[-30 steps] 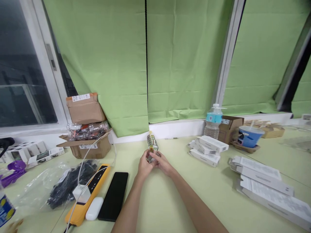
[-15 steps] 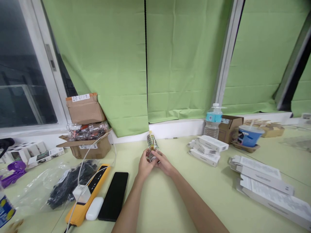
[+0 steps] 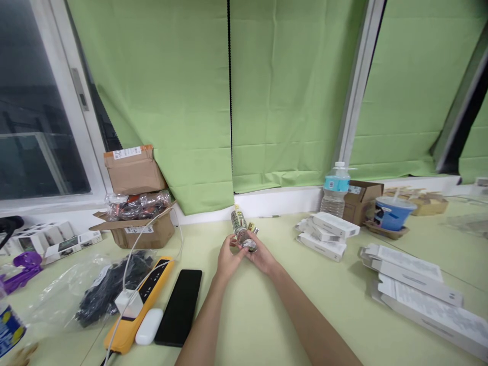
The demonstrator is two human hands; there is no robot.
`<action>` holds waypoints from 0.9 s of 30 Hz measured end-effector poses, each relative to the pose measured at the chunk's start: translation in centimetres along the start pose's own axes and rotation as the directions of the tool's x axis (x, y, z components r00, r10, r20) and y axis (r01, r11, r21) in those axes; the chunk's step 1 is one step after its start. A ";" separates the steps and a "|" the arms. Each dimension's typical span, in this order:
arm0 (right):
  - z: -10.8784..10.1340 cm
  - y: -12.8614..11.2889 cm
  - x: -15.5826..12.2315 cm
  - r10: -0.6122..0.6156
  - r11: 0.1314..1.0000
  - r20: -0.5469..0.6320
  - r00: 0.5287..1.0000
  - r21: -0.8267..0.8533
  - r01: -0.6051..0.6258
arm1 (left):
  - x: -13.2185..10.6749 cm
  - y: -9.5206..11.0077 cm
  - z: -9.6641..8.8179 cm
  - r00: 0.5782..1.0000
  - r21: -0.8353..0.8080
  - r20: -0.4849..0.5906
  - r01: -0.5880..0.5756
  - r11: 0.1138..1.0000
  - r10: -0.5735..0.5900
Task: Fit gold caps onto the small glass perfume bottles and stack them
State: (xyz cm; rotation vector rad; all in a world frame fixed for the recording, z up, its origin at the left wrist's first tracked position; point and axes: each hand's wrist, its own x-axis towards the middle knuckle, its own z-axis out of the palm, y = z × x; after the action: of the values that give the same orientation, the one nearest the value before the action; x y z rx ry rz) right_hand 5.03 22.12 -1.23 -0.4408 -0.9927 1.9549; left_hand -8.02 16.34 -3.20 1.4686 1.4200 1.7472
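A row of small batteries (image 3: pixel 239 223) in clear wrap stands out from between my two hands at the middle of the pale green table (image 3: pixel 267 325). My left hand (image 3: pixel 227 262) is closed around the near end of the row. My right hand (image 3: pixel 260 255) pinches one small battery (image 3: pixel 249 244) that has swung out to the right of the row. What the fingers hide of the pack I cannot make out.
Left of my arms lie a black phone (image 3: pixel 179 307), a yellow power strip (image 3: pixel 138 305) with a white charger, and a bag of black cables (image 3: pixel 107 290). Cardboard boxes (image 3: pixel 133 203) stand at back left. White cartons (image 3: pixel 324 234), a water bottle (image 3: pixel 334 195) and a blue cup (image 3: pixel 392 213) sit right.
My right hand has shifted a little to the right and pulled one battery sideways off the near end of the row. My left hand stays put.
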 end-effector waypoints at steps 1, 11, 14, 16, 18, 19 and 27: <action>-0.1 0.0 0.1 0.003 1.000 -0.008 1.000 -0.001 -0.003 | 0.0 0.0 0.0 1.000 0.006 0.004 0.004 1.000 -0.004; 0.7 -0.2 -0.5 -0.009 0.969 -0.008 1.000 -0.247 0.006 | 0.0 0.3 0.0 0.999 0.006 0.017 0.028 1.000 -0.028; 1.1 -0.2 -0.8 -0.015 0.966 0.010 1.000 -0.257 0.017 | 0.0 0.5 0.0 1.000 0.004 0.014 0.026 1.000 -0.026; 1.2 -0.1 -0.9 -0.006 0.971 0.025 1.000 -0.238 0.012 | 0.0 0.5 0.0 0.999 0.010 0.022 0.026 1.000 -0.026; 1.1 0.1 -1.0 0.002 0.976 0.026 1.000 -0.219 0.004 | 0.0 0.4 0.0 0.998 -0.005 0.046 0.033 0.999 -0.033; 1.1 0.2 -1.0 0.001 0.976 0.019 1.000 -0.217 0.003 | 0.0 0.4 0.1 0.998 -0.020 0.058 0.036 0.999 -0.035; 1.2 0.9 -1.0 -0.037 0.930 -0.034 0.999 -0.368 0.022 | -0.3 0.8 -0.1 0.998 -0.059 0.066 -0.003 0.998 0.006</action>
State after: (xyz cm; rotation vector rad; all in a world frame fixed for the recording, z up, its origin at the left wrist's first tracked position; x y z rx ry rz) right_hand 4.34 20.49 -1.32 -0.6675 -1.3378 1.7256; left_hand -7.77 15.78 -2.58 1.4854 1.3214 1.7124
